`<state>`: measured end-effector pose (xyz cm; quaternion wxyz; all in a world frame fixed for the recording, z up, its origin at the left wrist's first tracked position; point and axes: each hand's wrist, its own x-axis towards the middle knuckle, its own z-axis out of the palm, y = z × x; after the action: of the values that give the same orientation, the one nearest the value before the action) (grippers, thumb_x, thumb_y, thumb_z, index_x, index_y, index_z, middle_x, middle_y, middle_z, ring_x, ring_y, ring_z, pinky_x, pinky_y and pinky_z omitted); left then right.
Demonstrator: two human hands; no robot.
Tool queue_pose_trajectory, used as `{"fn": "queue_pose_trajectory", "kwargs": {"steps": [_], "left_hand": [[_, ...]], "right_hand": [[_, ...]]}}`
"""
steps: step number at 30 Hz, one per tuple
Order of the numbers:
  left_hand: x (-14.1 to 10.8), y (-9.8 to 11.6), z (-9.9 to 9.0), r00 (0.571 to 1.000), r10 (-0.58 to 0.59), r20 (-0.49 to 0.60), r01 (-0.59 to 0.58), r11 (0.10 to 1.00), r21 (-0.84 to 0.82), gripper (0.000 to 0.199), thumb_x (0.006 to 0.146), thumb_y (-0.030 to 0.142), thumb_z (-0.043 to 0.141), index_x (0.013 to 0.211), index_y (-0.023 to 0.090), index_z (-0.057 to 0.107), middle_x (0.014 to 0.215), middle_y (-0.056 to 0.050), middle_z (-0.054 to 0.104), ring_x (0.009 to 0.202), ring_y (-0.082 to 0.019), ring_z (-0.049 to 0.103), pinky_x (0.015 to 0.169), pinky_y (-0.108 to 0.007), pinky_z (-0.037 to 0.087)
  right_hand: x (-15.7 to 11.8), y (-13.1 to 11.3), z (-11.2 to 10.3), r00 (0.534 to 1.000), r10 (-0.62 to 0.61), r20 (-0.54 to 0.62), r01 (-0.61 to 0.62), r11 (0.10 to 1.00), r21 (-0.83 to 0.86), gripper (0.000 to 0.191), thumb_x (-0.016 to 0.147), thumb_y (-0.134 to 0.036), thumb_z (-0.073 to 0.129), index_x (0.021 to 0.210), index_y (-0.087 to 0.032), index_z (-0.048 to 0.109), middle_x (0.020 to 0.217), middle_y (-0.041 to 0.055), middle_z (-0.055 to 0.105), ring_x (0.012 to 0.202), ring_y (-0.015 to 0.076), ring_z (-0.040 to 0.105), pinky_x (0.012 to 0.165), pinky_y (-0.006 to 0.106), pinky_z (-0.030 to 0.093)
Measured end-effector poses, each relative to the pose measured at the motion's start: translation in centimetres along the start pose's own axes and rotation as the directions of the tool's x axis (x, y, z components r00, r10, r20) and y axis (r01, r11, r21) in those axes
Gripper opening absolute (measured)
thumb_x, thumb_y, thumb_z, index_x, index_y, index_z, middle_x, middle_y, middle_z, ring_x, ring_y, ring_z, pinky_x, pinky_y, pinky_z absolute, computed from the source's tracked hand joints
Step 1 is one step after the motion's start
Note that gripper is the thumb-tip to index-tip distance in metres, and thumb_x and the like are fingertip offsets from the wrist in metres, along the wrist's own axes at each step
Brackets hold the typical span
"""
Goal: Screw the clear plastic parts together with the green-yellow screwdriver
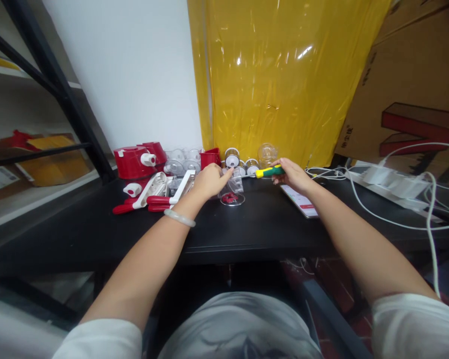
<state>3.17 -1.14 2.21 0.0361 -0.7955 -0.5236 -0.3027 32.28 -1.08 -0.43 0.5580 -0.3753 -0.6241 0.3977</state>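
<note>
My right hand (292,175) is closed round the green end of a screwdriver (266,172) with a yellow and green handle. Its shaft points left, to a clear plastic part (236,185) with a round rim resting on the black table. Small red pieces (230,198) show through that part near its base. My left hand (211,180) grips the clear plastic part from the left, thumb stretched towards the shaft; its other fingers are partly hidden. Just behind stand clear cylinders with white discs (232,158).
Left of my hands lie red-and-white handled parts (160,197), with red housings (134,162) behind them. A phone or tablet (300,201) lies under my right wrist. White cables (389,227) and a power strip (396,192) occupy the right, before a large cardboard box (407,75).
</note>
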Motion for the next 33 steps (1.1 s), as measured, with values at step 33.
{"fn": "queue_pose_trajectory", "kwargs": {"steps": [33], "left_hand": [[-0.09,0.18,-0.22,1.000,-0.012,0.016,0.012,1.000,0.000,0.056,0.100,0.057,0.041,0.082,0.015,0.074,0.107,-0.016,0.074,0.107,-0.029,0.069,0.097,-0.039,0.051]], "right_hand": [[-0.55,-0.45,0.05,0.997,0.052,0.058,-0.057,0.995,0.084,0.054,0.065,-0.038,0.085,0.109,-0.028,0.055,0.075,-0.0058,0.057,0.062,0.0111,0.055,0.067,0.030,0.052]]}}
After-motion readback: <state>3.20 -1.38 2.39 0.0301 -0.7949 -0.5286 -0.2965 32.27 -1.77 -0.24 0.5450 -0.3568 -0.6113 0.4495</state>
